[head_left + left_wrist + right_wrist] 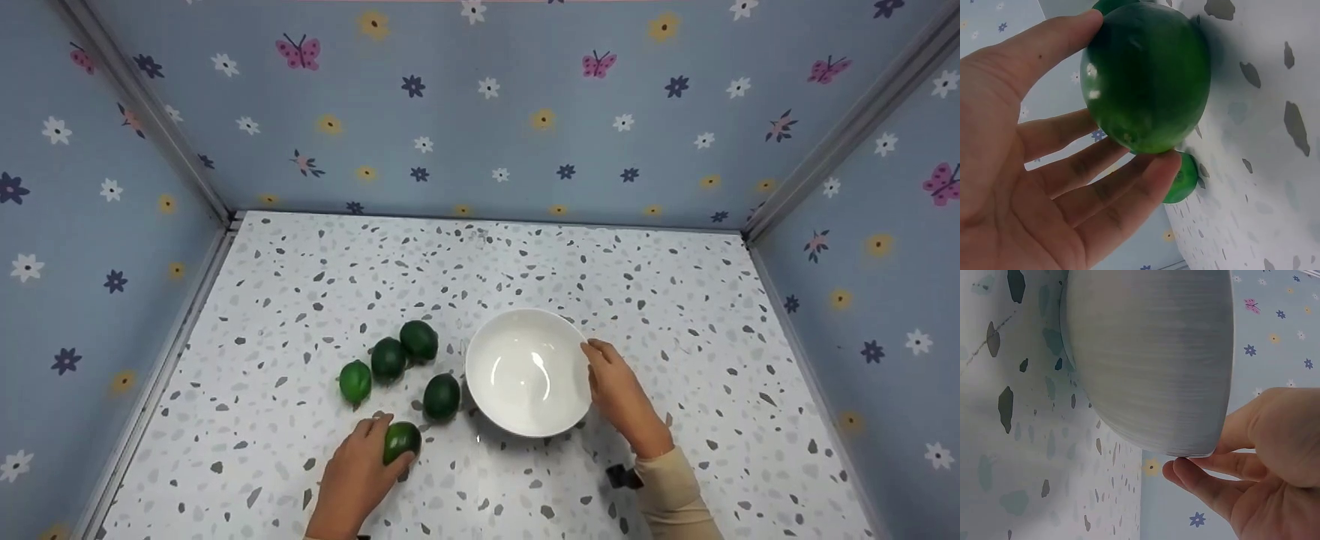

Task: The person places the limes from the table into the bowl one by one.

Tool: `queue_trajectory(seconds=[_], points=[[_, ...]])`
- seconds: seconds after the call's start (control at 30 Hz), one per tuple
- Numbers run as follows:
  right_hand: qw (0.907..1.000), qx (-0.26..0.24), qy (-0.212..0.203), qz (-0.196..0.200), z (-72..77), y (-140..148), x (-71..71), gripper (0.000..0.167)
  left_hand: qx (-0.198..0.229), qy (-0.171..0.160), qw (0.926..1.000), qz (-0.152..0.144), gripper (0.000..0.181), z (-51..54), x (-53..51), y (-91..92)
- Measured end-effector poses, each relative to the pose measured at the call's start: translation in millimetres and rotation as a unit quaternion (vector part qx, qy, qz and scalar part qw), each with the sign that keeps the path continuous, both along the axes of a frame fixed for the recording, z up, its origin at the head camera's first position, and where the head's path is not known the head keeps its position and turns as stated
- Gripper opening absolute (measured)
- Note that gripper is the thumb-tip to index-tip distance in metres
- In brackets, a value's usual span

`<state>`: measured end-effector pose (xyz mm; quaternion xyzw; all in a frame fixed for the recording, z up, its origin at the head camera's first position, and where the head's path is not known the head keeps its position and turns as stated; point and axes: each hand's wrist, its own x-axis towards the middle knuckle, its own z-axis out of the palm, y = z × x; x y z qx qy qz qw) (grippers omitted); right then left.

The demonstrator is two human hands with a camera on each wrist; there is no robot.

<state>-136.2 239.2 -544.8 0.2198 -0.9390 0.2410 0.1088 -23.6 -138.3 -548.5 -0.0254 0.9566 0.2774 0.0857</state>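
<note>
In the head view my left hand [358, 472] holds a glossy green oval fruit [403, 442] low over the speckled tabletop. The left wrist view has the thumb at one side of this fruit [1148, 79] and fingertips at the other; its exact kind is unclear. My right hand [619, 386] grips the right rim of a white bowl [525, 375], whose visible inside holds nothing. Close up, the fingers meet the edge of the bowl [1151, 365], with the thumb partly hidden by it. Between the hands lies a dark green oval fruit [442, 397], just left of the bowl.
Farther left sit two more dark green fruits [388, 360] and a smaller, brighter green fruit [355, 382], in a slanting row. The speckled tabletop [465, 262] ends at a flowered back wall [480, 135], with similar walls on both sides.
</note>
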Motion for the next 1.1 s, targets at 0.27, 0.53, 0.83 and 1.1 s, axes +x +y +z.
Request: queue_trajectory(seconds=[0.27, 0.53, 0.83, 1.1], points=[[0.9999, -0.015, 0.003, -0.006, -1.3, 4, 0.5, 0.042, 0.021, 0.011, 0.9997, 0.003, 0.053, 2.6, 0.8, 4.1], [0.9994, -0.023, 0.025, 0.001, -1.7, 5, 0.9, 0.043, 0.048, 0.124, 0.9907, -0.026, 0.05, 23.3, -4.7, 10.2], [0.9997, -0.026, -0.002, -0.006, 1.0, 2, -1.8, 0.042, 0.058, 0.249, 0.9611, -0.104, 0.052, 48.7, -36.9, 36.5], [0.9993, -0.018, -0.027, -0.016, 1.4, 1, -0.3, 0.043, 0.057, 0.267, 0.9486, -0.16, 0.047, 51.6, -68.4, 70.5]])
